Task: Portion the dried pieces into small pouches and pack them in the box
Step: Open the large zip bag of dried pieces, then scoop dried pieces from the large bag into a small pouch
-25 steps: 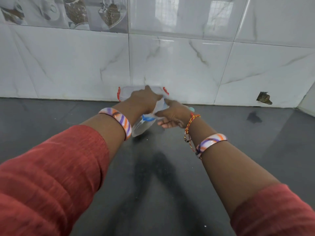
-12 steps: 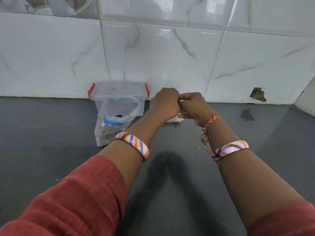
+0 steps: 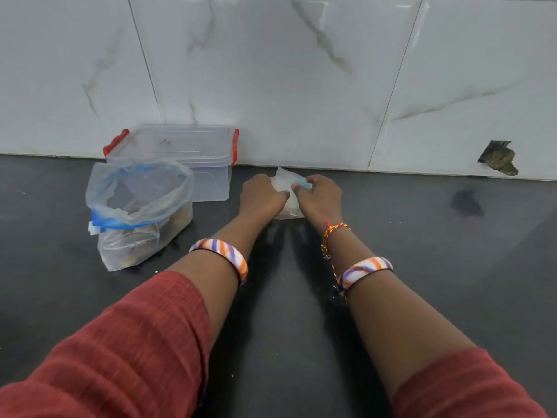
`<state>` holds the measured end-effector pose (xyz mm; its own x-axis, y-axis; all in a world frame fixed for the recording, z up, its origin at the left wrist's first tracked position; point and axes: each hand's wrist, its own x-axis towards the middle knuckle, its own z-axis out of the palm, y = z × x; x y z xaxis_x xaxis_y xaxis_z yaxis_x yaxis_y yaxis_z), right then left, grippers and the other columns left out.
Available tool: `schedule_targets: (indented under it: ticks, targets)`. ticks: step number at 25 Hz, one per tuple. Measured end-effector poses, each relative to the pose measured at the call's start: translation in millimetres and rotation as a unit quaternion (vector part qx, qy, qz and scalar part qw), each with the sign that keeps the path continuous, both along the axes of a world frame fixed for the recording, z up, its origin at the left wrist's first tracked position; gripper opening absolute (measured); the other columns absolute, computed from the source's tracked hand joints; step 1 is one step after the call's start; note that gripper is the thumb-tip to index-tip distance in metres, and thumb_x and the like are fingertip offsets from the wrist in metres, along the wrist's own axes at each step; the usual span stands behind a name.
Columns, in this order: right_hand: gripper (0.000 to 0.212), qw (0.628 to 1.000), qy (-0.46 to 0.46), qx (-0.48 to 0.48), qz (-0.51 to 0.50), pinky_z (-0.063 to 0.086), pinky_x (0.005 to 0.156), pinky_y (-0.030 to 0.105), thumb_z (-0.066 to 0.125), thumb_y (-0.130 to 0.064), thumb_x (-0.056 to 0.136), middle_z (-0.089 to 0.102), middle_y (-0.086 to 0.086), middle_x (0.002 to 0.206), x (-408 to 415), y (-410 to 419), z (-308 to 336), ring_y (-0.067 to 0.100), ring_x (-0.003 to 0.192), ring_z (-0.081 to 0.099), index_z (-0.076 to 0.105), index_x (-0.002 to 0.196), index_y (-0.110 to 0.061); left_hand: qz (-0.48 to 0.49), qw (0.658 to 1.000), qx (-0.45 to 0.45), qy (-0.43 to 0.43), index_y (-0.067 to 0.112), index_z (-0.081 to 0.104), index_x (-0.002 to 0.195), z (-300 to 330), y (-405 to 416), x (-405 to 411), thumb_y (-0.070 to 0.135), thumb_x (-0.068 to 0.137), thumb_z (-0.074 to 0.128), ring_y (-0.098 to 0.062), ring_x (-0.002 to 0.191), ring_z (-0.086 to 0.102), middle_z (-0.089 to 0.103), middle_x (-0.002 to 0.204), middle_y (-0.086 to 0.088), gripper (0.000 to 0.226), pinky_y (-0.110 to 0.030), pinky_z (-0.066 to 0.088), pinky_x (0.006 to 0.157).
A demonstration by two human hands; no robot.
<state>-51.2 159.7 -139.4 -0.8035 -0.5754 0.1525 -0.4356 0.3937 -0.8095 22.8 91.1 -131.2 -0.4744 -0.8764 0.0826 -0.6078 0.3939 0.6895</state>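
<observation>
Pouch [image 3: 286, 188] being pinched by both hands — left [image 3: 261, 195], right [image 3: 320, 197] — likely for opening; bag [image 3: 137, 212], box [image 3: 193, 155] at 10 o'clock.

Dark counter [image 3: 422, 267] runs up to the white marbled tile wall at the back. Sitting on it, far left by the wall: clear plastic box [image 3: 193, 164] w/ red clips, lid on. Just in front of it & touching it, a big clear bag [image 3: 135, 212] w/ blue zip strip, mouth folded open, brownish dried pieces [image 3: 177, 217] at the bottom. To the right of the box, near the wall, a small clear pouch [image 3: 287, 191] lies on the counter under my two grips. A few pale crumbs scattered on the surface; darker smudge far right, approx. below the chipped tile.
</observation>
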Motion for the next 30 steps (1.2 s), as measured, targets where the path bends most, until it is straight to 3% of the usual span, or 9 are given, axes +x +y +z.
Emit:
schedule_targets:
  ticks: [3, 6, 9, 12, 15, 17, 20, 24, 30]
  targets:
    - [0.036, 0.996, 0.046, 0.071, 0.004, 0.044, 0.088, 0.029, 0.062, -0.021, 0.084, 0.059, 0.017, 0.121, -5, -7, -1, 0.032, 0.113, 0.055, 0.059, 0.113, -0.001, -0.006, 0.998, 0.003, -0.063, 0.004, 0.058, 0.12, -2, -9, -7, 0.022, 0.081, 0.069, -0.027, 0.115, 0.056, 0.06, 0.125, -0.013, 0.044, -0.028, 0.044, 0.086]
    - [0.028, 0.998, 0.014, 0.053, -0.043, 0.045, 0.079, 0.029, 0.059, -0.013, 0.081, 0.062, 0.016, 0.108, -12, -8, 0, 0.033, 0.101, 0.058, 0.063, 0.107, -0.002, -0.016, 0.997, 0.059, -0.04, 0.004, 0.067, 0.107, 0, -11, -8, 0.013, 0.08, 0.07, -0.025, 0.1, 0.061, 0.065, 0.111, -0.012, 0.03, -0.031, 0.05, 0.083]
    - [0.023, 0.992, -0.075, -0.037, -0.092, 0.035, 0.066, 0.026, 0.05, -0.012, 0.086, 0.055, 0.01, 0.082, -20, -3, 11, 0.025, 0.076, 0.05, 0.065, 0.092, 0.004, -0.01, 0.989, 0.132, 0.074, 0.005, 0.066, 0.087, 8, -8, -1, 0.006, 0.082, 0.066, -0.022, 0.075, 0.062, 0.063, 0.092, -0.012, 0.005, -0.032, 0.058, 0.076]
    - [0.023, 0.937, -0.275, -0.201, -0.075, 0.031, 0.048, 0.024, 0.056, -0.022, 0.088, 0.043, 0.001, 0.063, -12, 10, 30, 0.016, 0.055, 0.039, 0.051, 0.07, -0.009, -0.018, 0.942, 0.25, 0.222, 0.006, 0.061, 0.088, 22, 4, 8, 0.003, 0.086, 0.063, -0.016, 0.063, 0.058, 0.06, 0.088, -0.012, 0.004, -0.023, 0.056, 0.06]
    - [0.027, 0.916, -0.355, -0.184, -0.006, 0.029, 0.035, 0.016, 0.074, -0.029, 0.077, 0.044, -0.001, 0.063, -1, 23, 38, 0.009, 0.044, 0.035, 0.052, 0.075, -0.013, -0.049, 0.907, 0.314, 0.278, 0.009, 0.055, 0.079, 33, 19, 17, 0.004, 0.086, 0.064, -0.016, 0.064, 0.06, 0.06, 0.088, -0.012, 0.012, -0.021, 0.056, 0.055]
    - [0.023, 0.914, -0.374, -0.148, 0.045, 0.024, 0.032, 0.011, 0.075, -0.023, 0.076, 0.046, 0.0, 0.063, 0, 30, 44, 0.005, 0.031, 0.031, 0.054, 0.072, -0.014, -0.061, 0.914, 0.314, 0.25, 0.014, 0.052, 0.08, 40, 26, 26, 0.014, 0.086, 0.066, -0.016, 0.069, 0.057, 0.058, 0.084, -0.007, 0.016, -0.024, 0.055, 0.059]
    - [0.022, 0.946, -0.292, -0.055, 0.128, 0.022, 0.036, 0.013, 0.075, -0.017, 0.076, 0.041, -0.001, 0.054, -5, 43, 65, 0.006, 0.034, 0.027, 0.054, 0.071, -0.012, -0.046, 0.913, 0.295, 0.279, 0.026, 0.045, 0.082, 61, 26, 47, 0.032, 0.086, 0.065, -0.016, 0.073, 0.054, 0.057, 0.08, -0.004, 0.021, -0.03, 0.047, 0.072]
    - [0.023, 0.956, -0.16, 0.094, 0.228, 0.024, 0.039, 0.014, 0.077, -0.018, 0.074, 0.034, 0.0, 0.046, -5, 58, 89, 0.007, 0.032, 0.027, 0.056, 0.077, -0.009, -0.086, 0.934, 0.266, 0.225, 0.017, 0.056, 0.075, 89, 28, 76, 0.016, 0.09, 0.059, -0.005, 0.042, 0.057, 0.062, 0.045, 0.008, 0.016, -0.02, 0.046, 0.058]
    - [0.044, 0.962, -0.145, 0.094, 0.21, 0.022, 0.04, 0.014, 0.082, -0.018, 0.068, 0.028, -0.002, 0.042, 1, 72, 106, 0.009, 0.034, 0.024, 0.04, 0.055, -0.015, -0.207, 0.919, 0.28, 0.187, 0.006, 0.062, 0.083, 100, 42, 107, -0.005, 0.089, 0.054, -0.009, 0.051, 0.068, 0.062, 0.079, -0.009, 0.015, -0.017, 0.056, 0.053]
